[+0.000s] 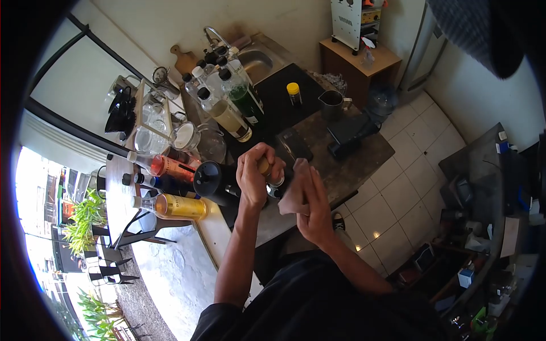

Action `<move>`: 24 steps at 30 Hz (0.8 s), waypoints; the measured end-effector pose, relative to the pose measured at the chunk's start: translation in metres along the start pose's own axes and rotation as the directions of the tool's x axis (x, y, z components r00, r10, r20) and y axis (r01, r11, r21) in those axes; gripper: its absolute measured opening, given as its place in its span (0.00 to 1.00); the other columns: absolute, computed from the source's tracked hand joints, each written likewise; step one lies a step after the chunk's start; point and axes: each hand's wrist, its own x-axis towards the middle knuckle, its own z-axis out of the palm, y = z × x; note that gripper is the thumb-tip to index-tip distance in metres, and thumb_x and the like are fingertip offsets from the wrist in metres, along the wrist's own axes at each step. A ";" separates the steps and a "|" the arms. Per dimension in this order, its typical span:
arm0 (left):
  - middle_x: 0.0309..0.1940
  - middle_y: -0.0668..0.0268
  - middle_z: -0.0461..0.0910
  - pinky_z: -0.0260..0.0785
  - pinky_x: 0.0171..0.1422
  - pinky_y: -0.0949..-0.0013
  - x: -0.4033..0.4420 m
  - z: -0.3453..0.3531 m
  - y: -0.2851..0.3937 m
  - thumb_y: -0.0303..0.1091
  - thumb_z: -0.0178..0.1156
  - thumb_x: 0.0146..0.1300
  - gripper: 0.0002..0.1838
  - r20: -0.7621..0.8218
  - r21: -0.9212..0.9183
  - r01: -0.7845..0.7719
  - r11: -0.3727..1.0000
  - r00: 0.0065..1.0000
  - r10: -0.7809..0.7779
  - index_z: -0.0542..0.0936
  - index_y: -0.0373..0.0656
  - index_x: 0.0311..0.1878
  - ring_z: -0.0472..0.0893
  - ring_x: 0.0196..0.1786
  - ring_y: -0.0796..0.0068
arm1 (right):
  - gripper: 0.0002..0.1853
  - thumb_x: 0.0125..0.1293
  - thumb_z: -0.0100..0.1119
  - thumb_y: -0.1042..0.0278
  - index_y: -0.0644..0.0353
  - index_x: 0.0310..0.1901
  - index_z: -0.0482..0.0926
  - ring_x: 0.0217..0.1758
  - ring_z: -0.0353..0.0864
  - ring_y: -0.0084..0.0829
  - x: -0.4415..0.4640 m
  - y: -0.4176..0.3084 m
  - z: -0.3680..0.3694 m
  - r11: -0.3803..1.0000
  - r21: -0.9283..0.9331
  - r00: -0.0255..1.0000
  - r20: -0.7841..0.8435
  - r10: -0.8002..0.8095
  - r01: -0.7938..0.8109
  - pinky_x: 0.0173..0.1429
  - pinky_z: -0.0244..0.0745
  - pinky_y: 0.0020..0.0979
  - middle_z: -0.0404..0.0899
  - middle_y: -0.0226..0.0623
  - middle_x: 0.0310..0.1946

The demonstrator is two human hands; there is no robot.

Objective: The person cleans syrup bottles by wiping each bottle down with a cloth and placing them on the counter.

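Observation:
My left hand (254, 173) is wrapped round a small object with a tan round top (264, 166) and a shiny metal lower part (275, 186). Close beside it, my right hand (316, 213) holds a pinkish-brown cloth (294, 193), which hangs between the two hands. Both hands are above the front part of the dark counter (364, 153). Left of my left hand stands a black cylindrical appliance (210, 181). A dark flat object (296, 143) lies just beyond the hands.
Several bottles (244, 102) crowd the counter's back left, near the sink (259, 61). A yellow-capped container (293, 95), a metal pitcher (331, 103) and a black device (348, 133) stand farther back. Syrup bottles (179, 206) lie leftward in view.

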 end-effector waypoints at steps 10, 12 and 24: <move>0.37 0.56 0.78 0.57 0.68 0.64 0.000 -0.006 0.016 0.35 0.38 0.71 0.18 0.129 0.367 -0.164 0.916 0.984 0.124 0.67 0.38 0.25 0.72 0.56 0.63 | 0.34 0.57 0.50 0.81 0.75 0.69 0.60 0.73 0.60 0.60 0.002 -0.048 0.013 0.981 0.171 0.996 -0.032 -0.083 0.088 0.77 0.53 0.47 0.62 0.63 0.68; 0.38 0.56 0.78 0.56 0.69 0.64 -0.004 -0.009 0.014 0.36 0.37 0.72 0.20 0.156 0.247 -0.116 0.962 0.985 0.079 0.69 0.38 0.25 0.72 0.56 0.64 | 0.34 0.59 0.48 0.81 0.73 0.70 0.60 0.73 0.60 0.60 -0.003 -0.051 0.002 0.849 0.507 0.989 0.076 0.130 -0.150 0.77 0.52 0.43 0.60 0.63 0.70; 0.63 0.57 0.71 0.61 0.70 0.66 -0.011 -0.022 -0.017 0.39 0.43 0.73 0.23 0.181 0.463 -0.378 0.802 0.926 0.332 0.65 0.38 0.67 0.67 0.68 0.70 | 0.38 0.56 0.58 0.75 0.70 0.70 0.61 0.72 0.60 0.60 0.037 -0.064 0.013 0.957 0.234 0.985 -0.033 -0.170 0.173 0.74 0.57 0.50 0.58 0.63 0.71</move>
